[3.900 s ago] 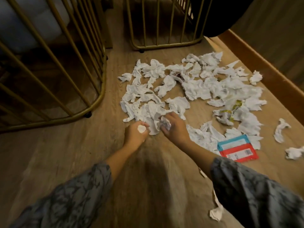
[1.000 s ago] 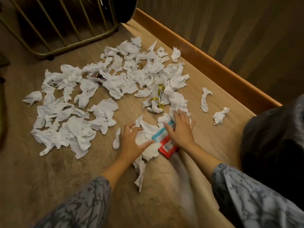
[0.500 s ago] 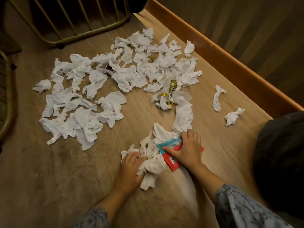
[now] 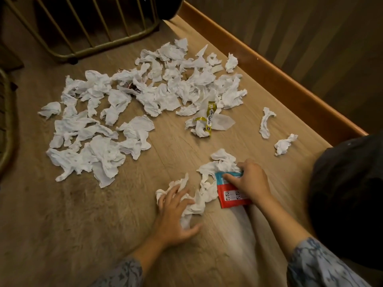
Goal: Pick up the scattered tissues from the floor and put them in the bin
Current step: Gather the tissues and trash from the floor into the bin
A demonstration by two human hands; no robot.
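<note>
Many crumpled white tissues (image 4: 145, 96) lie spread over the wooden floor ahead of me. A small heap of tissues (image 4: 204, 196) sits gathered between my hands. My left hand (image 4: 176, 214) rests on the heap's left side with its fingers spread. My right hand (image 4: 249, 181) is curled over the heap's far tissues and pins a red and blue packet (image 4: 231, 196) under its thumb. Two loose tissues (image 4: 266, 123) (image 4: 285, 143) lie apart to the right. A large dark rounded shape (image 4: 344, 193) fills the right edge; I cannot tell whether it is the bin.
A yellow sweet wrapper (image 4: 210, 119) lies among the tissues. A gold metal-barred frame (image 4: 99, 46) stands at the back, and another gold frame (image 4: 6, 131) at the left edge. A wooden skirting board (image 4: 269, 75) runs along the striped wall on the right. A black round object (image 4: 167, 8) stands at the top.
Both hands have raked a few tissues and the packet toward me, away from the main spread. My left hand's fingers have opened out over the heap. The view has swung right.
</note>
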